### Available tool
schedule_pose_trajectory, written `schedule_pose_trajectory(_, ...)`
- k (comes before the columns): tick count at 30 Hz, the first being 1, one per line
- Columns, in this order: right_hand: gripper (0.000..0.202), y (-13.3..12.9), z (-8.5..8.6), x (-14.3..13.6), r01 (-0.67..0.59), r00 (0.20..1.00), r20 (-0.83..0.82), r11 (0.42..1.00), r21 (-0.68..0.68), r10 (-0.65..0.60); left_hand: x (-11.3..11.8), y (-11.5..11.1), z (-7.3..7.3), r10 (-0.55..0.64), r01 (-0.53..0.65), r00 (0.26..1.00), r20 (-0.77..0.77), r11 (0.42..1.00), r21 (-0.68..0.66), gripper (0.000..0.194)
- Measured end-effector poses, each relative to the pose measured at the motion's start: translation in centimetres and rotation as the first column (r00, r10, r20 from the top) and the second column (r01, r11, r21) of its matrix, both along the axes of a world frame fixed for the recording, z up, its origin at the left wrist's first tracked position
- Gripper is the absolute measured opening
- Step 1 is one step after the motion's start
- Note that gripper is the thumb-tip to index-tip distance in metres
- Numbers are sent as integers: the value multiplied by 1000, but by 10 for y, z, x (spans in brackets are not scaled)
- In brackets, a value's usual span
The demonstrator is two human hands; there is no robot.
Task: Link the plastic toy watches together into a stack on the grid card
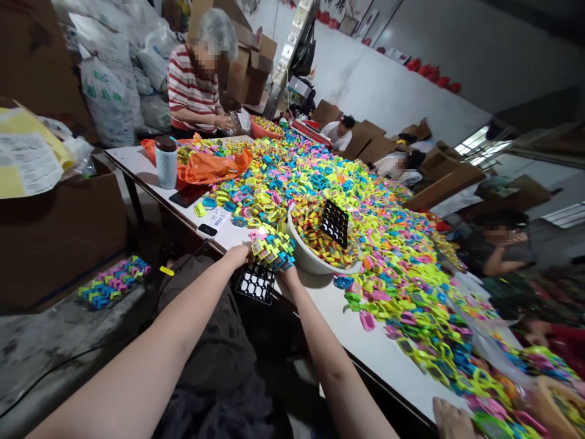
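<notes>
A bundle of toy watches [273, 247], yellow, pink and blue, is held between my hands at the table's near edge. My left hand [241, 255] grips its left side, fingers mostly hidden behind it. On the opposite side, my right hand [289, 275] closes on the lower right of the bundle. Just below sits a black grid tray [255, 285] with pale openings, near my lap. To the right, a white basin [311, 263] is full of small red and yellow wrapped pieces [304, 222]. A second black grid tray [335, 224] leans in that basin.
Loose toy watches [411, 268] heap across the white table [365, 329]. A tumbler [166, 163], a dark phone [188, 195] and an orange bag [214, 167] lie left. Another watch bundle [114, 281] rests low left. A co-worker's hand [451, 419] touches the near right edge; other people sit around.
</notes>
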State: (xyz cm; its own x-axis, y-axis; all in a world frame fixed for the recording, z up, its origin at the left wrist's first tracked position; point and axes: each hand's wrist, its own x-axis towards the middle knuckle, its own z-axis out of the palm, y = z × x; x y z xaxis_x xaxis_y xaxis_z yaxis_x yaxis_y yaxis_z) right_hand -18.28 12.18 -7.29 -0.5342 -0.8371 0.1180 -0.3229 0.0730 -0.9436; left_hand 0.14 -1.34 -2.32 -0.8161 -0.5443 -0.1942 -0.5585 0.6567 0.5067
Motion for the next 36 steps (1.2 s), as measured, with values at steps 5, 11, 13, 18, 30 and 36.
schedule_pose_trajectory(5, 32, 4, 14, 1, 46, 990, -137, 987, 153, -25, 4, 5, 4, 24, -24, 1000, -8, 1000, 17, 32)
schedule_pose_trajectory(11, 38, 33, 25, 3, 98, 960, -280, 964, 247, -26, 13, 5, 9, -3, 10, 994, -107, 998, 64, 37)
schedule_pose_trajectory(13, 40, 45, 22, 8, 124, 956, -289, 971, 203, -61, 15, 4, 11, -8, 23, 986, -167, 996, 86, 32)
schedule_pose_trajectory(18, 44, 66, 9, 20, 252, 934, -291, 959, 129, -206, 14, 3, 15, -2, 42, 960, -281, 990, 137, 28)
schedule_pose_trajectory(30, 36, 63, 8, 28, 356, 902, -290, 931, 83, -319, 9, 5, 22, 20, 2, 969, -245, 996, 87, 25)
schedule_pose_trajectory(36, 38, 64, 7, 31, 427, 890, -216, 899, 94, -401, 6, 3, 21, 32, 4, 968, -248, 989, 145, 28)
